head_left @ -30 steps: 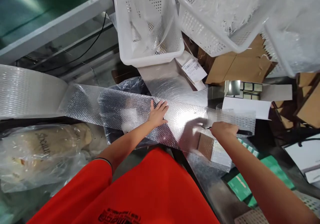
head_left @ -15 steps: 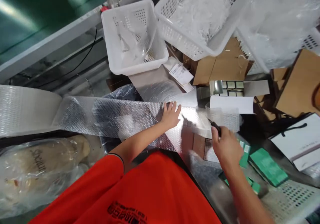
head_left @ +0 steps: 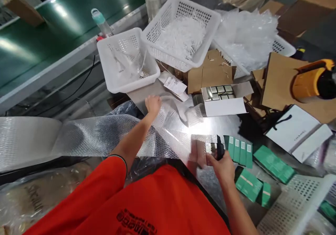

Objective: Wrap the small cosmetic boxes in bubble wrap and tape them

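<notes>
My left hand (head_left: 153, 104) is closed on the upper edge of the bubble wrap (head_left: 102, 133). The sheet runs in from the left, and its far end curls up beside that hand. My right hand (head_left: 222, 168) grips a black utility knife (head_left: 219, 148), held upright. Beside the right-hand fingers, a small brownish box (head_left: 198, 151) stands on the metal table (head_left: 181, 121); I cannot tell whether the fingers touch it. Just right of the knife lie green boxes (head_left: 240, 151) in a row.
The wrap's roll (head_left: 26, 140) lies at the left. White baskets (head_left: 126, 88) stand behind, one holding shredded filler (head_left: 183, 35). An opened white carton (head_left: 225, 107), a white paper bag (head_left: 299, 133) and a yellow-orange tape dispenser (head_left: 309, 82) are to the right.
My left hand has gone from lying flat with spread fingers to closed on the wrap. The wrap's end has moved left and curled up. My right hand has drawn back from it, still holding the knife.
</notes>
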A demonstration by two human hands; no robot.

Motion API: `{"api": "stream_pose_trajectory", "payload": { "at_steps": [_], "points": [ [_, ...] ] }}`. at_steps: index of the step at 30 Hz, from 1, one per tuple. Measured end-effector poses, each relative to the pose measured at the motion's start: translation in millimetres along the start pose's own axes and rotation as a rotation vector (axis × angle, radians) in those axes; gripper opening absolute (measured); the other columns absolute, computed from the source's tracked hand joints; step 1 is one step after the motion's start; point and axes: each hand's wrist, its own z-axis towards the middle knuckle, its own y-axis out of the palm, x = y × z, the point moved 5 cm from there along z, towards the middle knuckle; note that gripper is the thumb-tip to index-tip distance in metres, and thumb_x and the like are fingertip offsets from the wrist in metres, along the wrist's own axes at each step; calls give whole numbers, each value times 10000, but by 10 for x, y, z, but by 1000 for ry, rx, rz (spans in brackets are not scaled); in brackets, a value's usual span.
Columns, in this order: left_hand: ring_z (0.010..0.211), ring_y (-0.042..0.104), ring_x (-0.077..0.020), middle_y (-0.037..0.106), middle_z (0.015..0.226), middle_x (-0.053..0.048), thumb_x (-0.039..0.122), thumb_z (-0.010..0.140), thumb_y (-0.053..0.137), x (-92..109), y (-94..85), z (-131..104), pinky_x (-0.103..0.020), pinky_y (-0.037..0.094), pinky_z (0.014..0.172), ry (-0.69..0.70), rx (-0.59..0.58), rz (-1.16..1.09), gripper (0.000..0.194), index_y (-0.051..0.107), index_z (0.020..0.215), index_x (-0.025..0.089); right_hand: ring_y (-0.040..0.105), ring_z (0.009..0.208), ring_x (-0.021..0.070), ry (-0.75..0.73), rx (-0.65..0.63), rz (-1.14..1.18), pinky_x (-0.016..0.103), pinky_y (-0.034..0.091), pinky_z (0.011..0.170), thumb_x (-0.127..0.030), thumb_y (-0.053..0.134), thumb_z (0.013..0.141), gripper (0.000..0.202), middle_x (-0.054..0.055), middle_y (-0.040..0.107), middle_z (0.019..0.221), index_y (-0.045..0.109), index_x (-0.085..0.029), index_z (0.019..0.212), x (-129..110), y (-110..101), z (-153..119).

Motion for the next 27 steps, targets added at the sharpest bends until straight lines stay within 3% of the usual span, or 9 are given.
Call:
{"api": "stream_pose_trajectory", "payload": {
  "at_steps": [4,7,12,15,17,20,22,24,27],
  "points": [
    [900,615,-235,705,949,-164,247,1002,512,-380,-232,43,-377,457,812,-134,-25,-9,262,636,1083,31,599,672,271,20,-28,-98,352,395,602,-515,630,713,311,36,598,684,481,-272,839,5,13,-13],
    [933,638,-229,695,1076,-175,203,1036,388,-367,-272,-257,-367,470,832,-85,8,-29,364,478,1348,38,614,715,287,24,-57,-158,359,405,623,-544,572,754,323,61,618,733,482,-267,894,-12,32,-37],
    [1003,645,-206,698,1152,-84,226,941,562,173,174,-1051,-311,479,919,527,-256,-130,276,635,1208,227,630,743,307,17,-51,-192,374,424,633,-550,537,764,339,76,632,754,492,-259,934,-36,44,-31],
    [1136,613,-240,652,1311,-38,200,812,717,329,374,-1118,-361,463,1008,751,-350,-123,413,655,1204,314,636,727,300,2,-21,-186,369,436,625,-548,566,744,337,50,617,717,500,-262,909,-17,49,-13],
    [1334,480,-351,450,1540,-117,192,825,701,242,284,-797,-509,398,1093,590,-220,-89,618,521,1412,265,635,721,289,-31,8,-156,365,442,628,-537,574,741,322,39,611,705,499,-264,893,-10,51,-15],
    [1446,301,-455,198,1627,-265,230,881,645,-88,-115,-264,-622,333,1119,6,97,-93,768,292,1547,79,618,707,269,-53,27,-115,358,432,630,-513,583,732,295,37,605,705,487,-269,865,-17,70,-34],
    [1469,278,-420,195,1626,-268,214,914,583,-102,-312,-202,-583,325,1145,-77,211,-125,699,303,1533,51,601,688,259,-36,27,-109,354,420,626,-510,589,720,299,31,590,700,484,-268,861,-36,88,-40],
    [1451,339,-349,305,1600,-212,192,936,524,112,-313,-431,-503,346,1155,150,218,-158,582,392,1497,106,585,667,251,-23,35,-90,353,417,625,-515,597,699,319,18,572,685,489,-265,864,-54,94,-31],
    [1291,519,-283,538,1432,-157,200,949,494,546,115,-1251,-434,429,1082,635,15,-156,442,534,1386,157,592,687,253,-48,72,75,356,442,639,-537,609,663,365,22,588,693,522,-249,870,37,49,-18]
  ]
}}
